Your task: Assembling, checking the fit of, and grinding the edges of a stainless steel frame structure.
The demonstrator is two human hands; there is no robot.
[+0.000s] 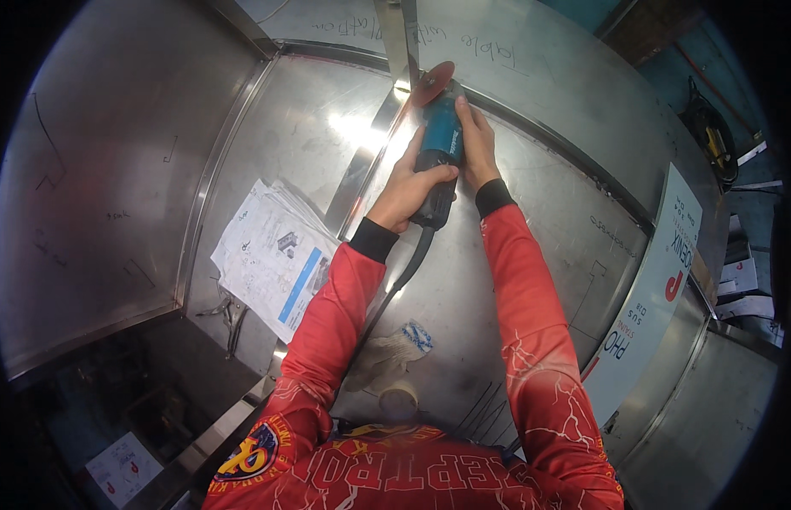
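Note:
Both my hands are closed around a teal and black angle grinder (441,140). My left hand (406,189) wraps the black rear body, with the thumb lying across it. Along the right side of the teal housing, near the head, my right hand (478,146) grips. A reddish disc (434,83) on the grinder is tilted against or very near the lower end of an upright metal bar (399,42); I cannot tell if they touch. The black power cord (423,248) runs from the grinder back beside my left arm. Under the tool lies a shiny metal strip (361,170).
A stack of printed papers (272,255) lies on the metal sheet left of my left arm, with locking pliers (232,323) beside it. A work glove (383,353) and a tape roll (399,399) sit near my body. A white-blue printed sheet (646,297) stands at the right.

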